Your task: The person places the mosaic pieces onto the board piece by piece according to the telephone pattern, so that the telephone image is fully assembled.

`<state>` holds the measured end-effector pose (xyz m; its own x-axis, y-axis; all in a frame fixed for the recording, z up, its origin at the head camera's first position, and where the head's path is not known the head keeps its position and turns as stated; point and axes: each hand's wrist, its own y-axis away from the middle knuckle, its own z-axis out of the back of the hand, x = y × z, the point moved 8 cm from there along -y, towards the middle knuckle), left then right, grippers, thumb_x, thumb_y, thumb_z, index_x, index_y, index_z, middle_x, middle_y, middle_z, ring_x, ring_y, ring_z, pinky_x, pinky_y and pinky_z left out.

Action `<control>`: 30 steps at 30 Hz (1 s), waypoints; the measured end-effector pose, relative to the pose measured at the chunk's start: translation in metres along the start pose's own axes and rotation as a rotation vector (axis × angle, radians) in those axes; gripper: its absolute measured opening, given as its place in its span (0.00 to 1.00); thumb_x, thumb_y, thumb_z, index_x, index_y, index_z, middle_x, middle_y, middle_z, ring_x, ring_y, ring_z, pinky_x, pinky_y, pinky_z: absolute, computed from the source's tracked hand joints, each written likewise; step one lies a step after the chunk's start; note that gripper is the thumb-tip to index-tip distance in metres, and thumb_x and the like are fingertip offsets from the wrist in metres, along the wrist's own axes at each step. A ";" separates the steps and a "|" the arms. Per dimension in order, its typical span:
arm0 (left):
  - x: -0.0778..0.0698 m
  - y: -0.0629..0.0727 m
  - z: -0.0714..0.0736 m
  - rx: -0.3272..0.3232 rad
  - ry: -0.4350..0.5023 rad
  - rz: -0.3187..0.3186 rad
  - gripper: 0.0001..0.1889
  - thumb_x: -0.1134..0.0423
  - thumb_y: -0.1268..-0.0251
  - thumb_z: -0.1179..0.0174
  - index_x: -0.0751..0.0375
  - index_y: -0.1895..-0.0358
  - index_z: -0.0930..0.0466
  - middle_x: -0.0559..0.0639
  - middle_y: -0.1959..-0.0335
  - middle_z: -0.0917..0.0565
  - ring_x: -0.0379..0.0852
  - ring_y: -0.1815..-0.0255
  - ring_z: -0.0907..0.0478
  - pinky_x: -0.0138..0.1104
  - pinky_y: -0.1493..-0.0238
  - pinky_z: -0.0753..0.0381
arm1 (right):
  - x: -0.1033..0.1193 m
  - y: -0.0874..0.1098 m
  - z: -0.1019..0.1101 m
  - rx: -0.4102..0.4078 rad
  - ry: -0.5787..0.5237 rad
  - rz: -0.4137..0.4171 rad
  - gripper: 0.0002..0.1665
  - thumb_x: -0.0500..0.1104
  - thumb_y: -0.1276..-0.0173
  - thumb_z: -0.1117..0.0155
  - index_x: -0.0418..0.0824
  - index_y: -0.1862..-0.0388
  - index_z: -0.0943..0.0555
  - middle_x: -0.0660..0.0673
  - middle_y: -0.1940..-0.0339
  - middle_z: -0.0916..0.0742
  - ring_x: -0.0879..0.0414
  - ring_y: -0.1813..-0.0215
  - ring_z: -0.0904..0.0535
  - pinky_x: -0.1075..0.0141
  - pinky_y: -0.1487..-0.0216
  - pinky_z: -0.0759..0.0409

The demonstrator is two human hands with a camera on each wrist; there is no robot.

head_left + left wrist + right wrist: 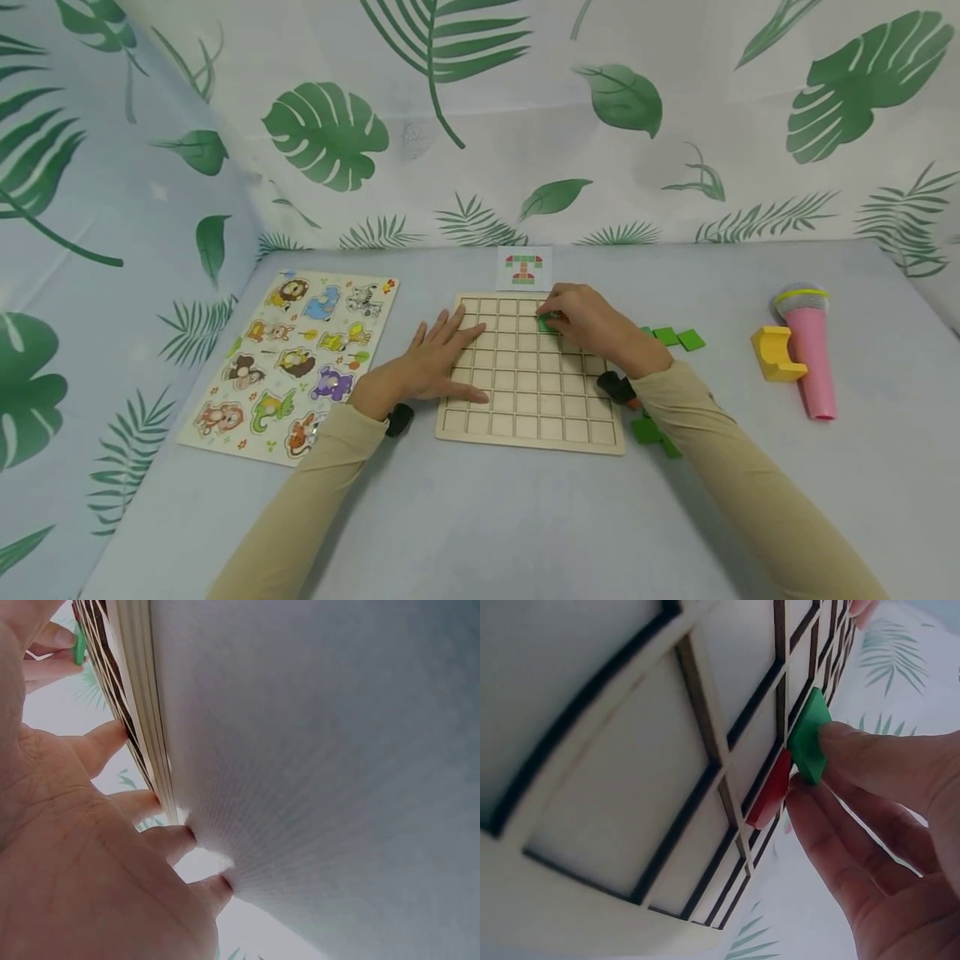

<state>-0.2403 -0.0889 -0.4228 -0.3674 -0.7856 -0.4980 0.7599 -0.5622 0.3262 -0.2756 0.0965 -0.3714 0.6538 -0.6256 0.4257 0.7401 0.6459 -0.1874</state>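
Note:
My right hand pinches a green square tile between thumb and fingers at the upper right part of a wooden grid board. In the right wrist view the tile is tilted at the grid's dividers, right beside a red piece set in a cell. My left hand is spread over the board's left side, its fingers straight. The left wrist view shows two of those fingertips at the board's edge and others on the cloth. Most of the grid's cells visible from above are bare wood.
Behind the board lies a pattern card with a red, green and orange figure. Loose green tiles lie to the right, some by my right sleeve. Farther right are a pink toy microphone and a yellow piece. An animal puzzle lies left.

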 end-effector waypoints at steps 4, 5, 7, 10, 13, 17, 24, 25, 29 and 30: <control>-0.001 0.000 0.000 0.003 -0.003 0.001 0.57 0.40 0.35 0.29 0.51 0.13 0.57 0.58 0.14 0.74 0.59 0.15 0.79 0.58 0.20 0.77 | -0.003 0.001 -0.001 0.014 0.000 -0.036 0.10 0.21 0.35 0.31 0.24 0.55 0.12 0.33 0.59 0.13 0.38 0.54 0.15 0.50 0.53 0.14; -0.002 0.000 0.000 0.005 0.000 0.001 0.57 0.40 0.35 0.29 0.51 0.13 0.57 0.57 0.14 0.74 0.58 0.15 0.79 0.58 0.20 0.78 | -0.004 0.002 -0.001 0.018 0.000 -0.044 0.10 0.21 0.35 0.31 0.24 0.55 0.12 0.33 0.59 0.13 0.37 0.54 0.15 0.50 0.53 0.14; -0.002 0.001 0.000 0.006 0.005 0.000 0.57 0.40 0.35 0.29 0.51 0.13 0.57 0.58 0.14 0.74 0.59 0.15 0.79 0.58 0.20 0.77 | -0.004 0.002 -0.001 0.019 -0.003 -0.045 0.10 0.22 0.34 0.31 0.24 0.54 0.11 0.33 0.59 0.13 0.38 0.54 0.15 0.50 0.53 0.14; -0.003 0.001 -0.001 0.008 0.011 -0.001 0.57 0.41 0.34 0.29 0.51 0.13 0.57 0.58 0.14 0.74 0.59 0.15 0.80 0.58 0.20 0.78 | -0.003 0.005 0.000 0.014 -0.017 -0.030 0.10 0.23 0.33 0.32 0.24 0.53 0.12 0.33 0.58 0.12 0.39 0.54 0.14 0.51 0.53 0.14; -0.003 0.003 0.000 0.003 0.012 -0.004 0.56 0.41 0.34 0.29 0.52 0.13 0.57 0.59 0.14 0.73 0.59 0.15 0.79 0.59 0.20 0.77 | -0.001 0.010 0.006 0.015 -0.049 -0.014 0.12 0.25 0.30 0.34 0.25 0.49 0.12 0.33 0.54 0.12 0.40 0.53 0.13 0.50 0.54 0.14; -0.004 0.004 0.002 -0.001 0.015 -0.005 0.57 0.41 0.34 0.29 0.53 0.13 0.57 0.59 0.14 0.73 0.60 0.15 0.79 0.59 0.20 0.77 | -0.001 0.023 0.026 0.013 -0.092 -0.037 0.16 0.30 0.26 0.34 0.27 0.42 0.14 0.33 0.46 0.12 0.39 0.46 0.15 0.46 0.48 0.16; -0.004 0.003 0.000 0.005 0.018 -0.008 0.57 0.41 0.34 0.29 0.53 0.13 0.57 0.60 0.14 0.73 0.61 0.15 0.78 0.60 0.20 0.76 | -0.009 0.055 0.064 -0.001 -0.051 -0.100 0.17 0.33 0.28 0.30 0.31 0.42 0.14 0.36 0.48 0.12 0.40 0.46 0.16 0.42 0.45 0.18; -0.004 0.003 0.000 0.003 0.016 -0.010 0.57 0.41 0.34 0.29 0.54 0.13 0.57 0.60 0.14 0.73 0.61 0.15 0.78 0.60 0.20 0.76 | -0.012 0.059 0.067 0.007 -0.045 -0.110 0.17 0.33 0.28 0.29 0.31 0.42 0.14 0.36 0.48 0.12 0.40 0.46 0.16 0.42 0.46 0.18; -0.004 0.003 0.000 -0.004 0.016 -0.012 0.57 0.41 0.35 0.29 0.54 0.13 0.56 0.60 0.14 0.73 0.61 0.14 0.78 0.60 0.20 0.76 | -0.020 0.071 0.068 0.054 -0.036 -0.150 0.18 0.33 0.31 0.27 0.31 0.43 0.13 0.37 0.48 0.12 0.41 0.47 0.16 0.43 0.46 0.18; -0.004 0.003 0.000 -0.004 0.017 -0.010 0.57 0.41 0.35 0.29 0.53 0.13 0.56 0.60 0.14 0.73 0.60 0.14 0.78 0.59 0.20 0.76 | -0.022 0.074 0.067 0.067 -0.037 -0.158 0.18 0.32 0.31 0.27 0.31 0.43 0.13 0.37 0.48 0.12 0.41 0.47 0.17 0.43 0.45 0.17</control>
<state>-0.2366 -0.0871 -0.4194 -0.3656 -0.7753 -0.5150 0.7583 -0.5689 0.3182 -0.2458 0.1874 -0.3349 0.5227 -0.7064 0.4773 0.8204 0.5690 -0.0564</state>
